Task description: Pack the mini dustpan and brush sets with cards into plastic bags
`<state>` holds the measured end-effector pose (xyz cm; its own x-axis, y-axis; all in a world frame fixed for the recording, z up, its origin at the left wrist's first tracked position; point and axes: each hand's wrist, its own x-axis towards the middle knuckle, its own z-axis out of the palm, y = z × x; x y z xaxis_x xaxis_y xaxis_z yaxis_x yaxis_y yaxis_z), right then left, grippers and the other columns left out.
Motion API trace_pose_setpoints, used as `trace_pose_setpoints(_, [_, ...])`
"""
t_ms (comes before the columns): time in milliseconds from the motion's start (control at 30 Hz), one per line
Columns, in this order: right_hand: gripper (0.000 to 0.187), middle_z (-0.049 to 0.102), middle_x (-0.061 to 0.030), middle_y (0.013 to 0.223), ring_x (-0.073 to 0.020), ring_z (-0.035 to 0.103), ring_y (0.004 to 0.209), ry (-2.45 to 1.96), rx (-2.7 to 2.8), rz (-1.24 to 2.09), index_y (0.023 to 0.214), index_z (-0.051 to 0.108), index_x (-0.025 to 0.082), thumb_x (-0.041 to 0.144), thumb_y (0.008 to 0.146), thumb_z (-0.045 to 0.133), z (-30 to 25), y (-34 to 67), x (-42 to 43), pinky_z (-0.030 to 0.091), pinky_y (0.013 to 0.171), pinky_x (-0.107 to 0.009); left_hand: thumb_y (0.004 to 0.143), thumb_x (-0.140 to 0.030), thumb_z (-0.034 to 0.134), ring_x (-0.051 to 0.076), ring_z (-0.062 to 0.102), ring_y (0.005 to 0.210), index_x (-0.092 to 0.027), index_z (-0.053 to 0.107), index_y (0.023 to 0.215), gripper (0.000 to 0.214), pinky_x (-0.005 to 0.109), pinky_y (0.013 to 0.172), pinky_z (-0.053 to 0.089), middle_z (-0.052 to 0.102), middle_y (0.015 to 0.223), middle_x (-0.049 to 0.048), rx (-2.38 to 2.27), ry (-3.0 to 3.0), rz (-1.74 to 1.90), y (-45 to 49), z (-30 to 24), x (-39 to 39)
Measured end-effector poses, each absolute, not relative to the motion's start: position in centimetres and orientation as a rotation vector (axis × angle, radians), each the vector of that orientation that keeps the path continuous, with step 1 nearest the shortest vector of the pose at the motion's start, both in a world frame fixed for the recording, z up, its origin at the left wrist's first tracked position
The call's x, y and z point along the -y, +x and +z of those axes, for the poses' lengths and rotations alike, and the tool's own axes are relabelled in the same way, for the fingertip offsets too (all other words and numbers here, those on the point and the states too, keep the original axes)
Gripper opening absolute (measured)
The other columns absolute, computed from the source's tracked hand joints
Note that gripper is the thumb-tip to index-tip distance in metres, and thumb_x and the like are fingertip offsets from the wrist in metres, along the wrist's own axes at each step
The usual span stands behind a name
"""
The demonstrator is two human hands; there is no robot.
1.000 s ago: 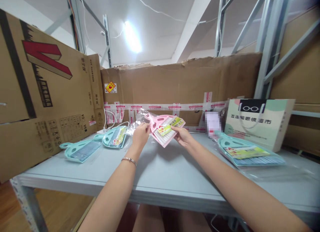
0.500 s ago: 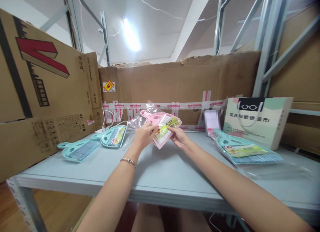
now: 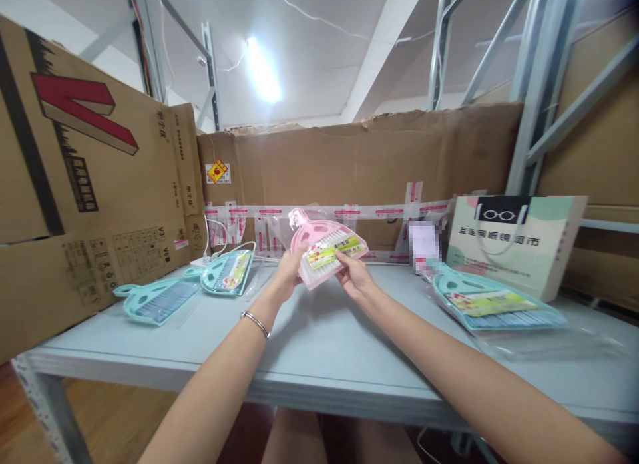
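Note:
A pink dustpan and brush set (image 3: 324, 244) in clear plastic wrap is held up above the middle of the table. Its white bristles face me, with a yellow-green label (image 3: 333, 252) across them. My left hand (image 3: 288, 271) grips the set's left side, its fingers partly hidden behind it. At the lower right edge, my right hand (image 3: 357, 276) pinches it with the thumb on the front near the label. The handle points up and to the left inside the wrap.
Two turquoise dustpan sets (image 3: 162, 301) lie at the left, another turquoise set (image 3: 494, 301) at the right. Behind that stands a paper bag (image 3: 516, 244). Cardboard boxes (image 3: 349, 161) wall the back and left of the grey table (image 3: 349, 351). White cables (image 3: 219, 234) lie at the back left.
The pink set has been turned so its handle points more upward and its label is more level. My left hand has shifted from its front to its left edge.

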<state>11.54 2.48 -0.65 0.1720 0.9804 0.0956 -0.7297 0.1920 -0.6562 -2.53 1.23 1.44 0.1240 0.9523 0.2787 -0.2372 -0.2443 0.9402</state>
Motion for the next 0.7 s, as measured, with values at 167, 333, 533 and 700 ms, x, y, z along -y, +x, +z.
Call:
trace_pose_setpoints(167, [0.016,0.070,0.0007,0.074,-0.0119,0.064,0.069,-0.646,0.699,1.334,0.079,0.062,0.017,0.005,0.069,0.065,-1.1,11.6,-2.5,0.054,0.064,-0.023,0.053,-0.025,0.081,0.026,0.063,0.096,-0.015,0.056,0.114,0.067,0.035,0.082,0.051,0.066,0.108,0.0114,-0.595,1.374,1.369,-2.6,0.4,-1.8])
trace_pose_setpoints(333, [0.020,0.068,0.0015,0.072,-0.0108,0.060,0.067,-1.060,0.758,1.138,0.077,0.060,0.018,0.027,0.066,0.073,-0.6,14.6,-3.4,0.047,0.062,-0.022,0.053,-0.018,0.079,0.024,0.065,0.088,-0.013,0.057,0.108,0.060,0.034,0.078,0.052,0.067,0.104,0.0122,-0.694,1.346,1.288,-3.8,0.8,-1.9])
trace_pose_setpoints(533, [0.010,0.069,-0.0068,0.077,-0.0154,0.065,0.070,-0.872,1.061,1.484,0.084,0.063,0.012,0.013,0.074,0.064,-0.4,16.8,-4.3,0.051,0.069,-0.028,0.060,-0.014,0.072,0.018,0.065,0.073,-0.014,0.059,0.104,0.046,0.026,0.064,0.051,0.069,0.093,0.0091,-0.863,1.314,1.186,-3.7,0.9,-1.8])
trace_pose_setpoints(700, [0.009,0.064,-0.0036,0.060,-0.0103,0.058,0.050,-1.188,0.917,1.388,0.079,0.060,0.010,0.019,0.078,0.064,-1.0,15.6,-4.0,0.048,0.048,-0.021,0.071,-0.026,0.066,0.018,0.065,0.071,-0.008,0.062,0.092,0.027,0.025,0.058,0.050,0.069,0.085,0.0116,-1.226,1.117,1.189,-3.4,0.3,-2.9])
